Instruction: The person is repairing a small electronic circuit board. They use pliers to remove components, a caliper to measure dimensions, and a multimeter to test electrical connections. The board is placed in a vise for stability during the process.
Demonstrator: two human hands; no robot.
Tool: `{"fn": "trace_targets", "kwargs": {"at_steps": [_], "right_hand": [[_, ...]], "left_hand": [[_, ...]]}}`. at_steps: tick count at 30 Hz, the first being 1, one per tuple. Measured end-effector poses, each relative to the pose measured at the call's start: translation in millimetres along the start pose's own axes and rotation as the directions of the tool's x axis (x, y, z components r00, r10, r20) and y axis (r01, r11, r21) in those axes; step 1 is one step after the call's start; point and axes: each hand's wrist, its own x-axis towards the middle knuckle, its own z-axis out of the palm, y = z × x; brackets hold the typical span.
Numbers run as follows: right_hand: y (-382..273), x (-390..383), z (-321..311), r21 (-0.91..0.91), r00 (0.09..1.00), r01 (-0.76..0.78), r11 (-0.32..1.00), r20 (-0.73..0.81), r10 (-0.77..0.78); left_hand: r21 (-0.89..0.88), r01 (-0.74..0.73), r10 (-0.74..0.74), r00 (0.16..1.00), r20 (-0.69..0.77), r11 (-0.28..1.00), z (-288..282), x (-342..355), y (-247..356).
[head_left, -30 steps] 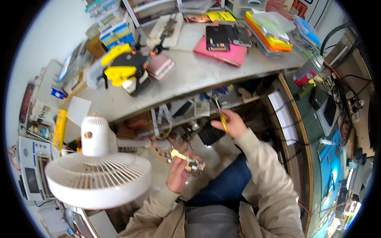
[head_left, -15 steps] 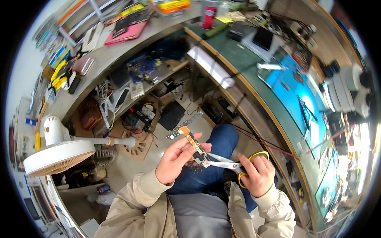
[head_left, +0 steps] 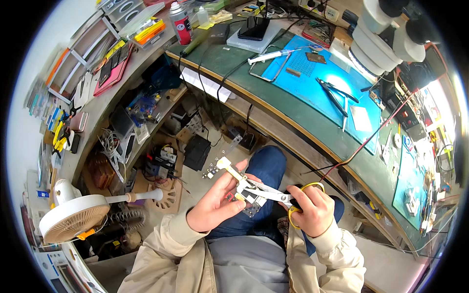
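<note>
My left hand (head_left: 209, 209) is closed on a small circuit board (head_left: 250, 195) above my knee, gripping it between thumb and fingers. The board has black and silver parts, a pale strip at its upper end and dark thin pieces hanging off its ends. My right hand (head_left: 315, 214) grips scissors (head_left: 273, 192) with yellow-rimmed handles and silver blades. Those blades point left and lie across the board, near my left fingertips. Whether they touch or cut anything cannot be made out.
On the green bench at right, a blue mat (head_left: 303, 93) carries pliers (head_left: 333, 97) and a syringe (head_left: 273, 56). A microscope (head_left: 373, 41) stands behind it. A white fan (head_left: 73, 215) is at left. Shelves under the bench hold cables and a black box (head_left: 198, 152). A dark red cable (head_left: 361, 144) crosses the bench edge.
My view has swung right, bringing more of the bench in. The scissors blades have moved up along the board and look closer together. The board is tilted a little differently in my left hand.
</note>
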Motion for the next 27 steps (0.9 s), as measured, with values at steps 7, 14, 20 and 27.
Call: {"fn": "trace_targets", "kwargs": {"at_steps": [7, 14, 20, 27], "right_hand": [[-4.0, -2.1, 3.9, 0.035, 0.999, -0.008, 0.999, -0.031, 0.009], [-5.2, -3.0, 6.6, 0.068, 0.999, -0.033, 0.997, -0.02, 0.034], [-5.6, -1.9, 4.8, 0.068, 1.0, -0.025, 0.997, -0.012, 0.026], [-6.7, -1.2, 5.6, 0.056, 1.0, 0.0, 0.998, 0.017, -0.001]], "left_hand": [[0.072, -0.034, 0.033, 0.999, 0.015, 0.997, 10.9, -0.9, 6.8], [0.098, 0.005, -0.007, 1.0, 0.014, 0.995, 12.0, -2.3, 16.4], [0.1, -0.013, 0.01, 0.999, 0.033, 0.995, 10.8, -1.7, 17.1], [0.067, 0.0, -0.003, 0.999, 0.047, 0.998, 4.3, -1.6, 17.8]]}}
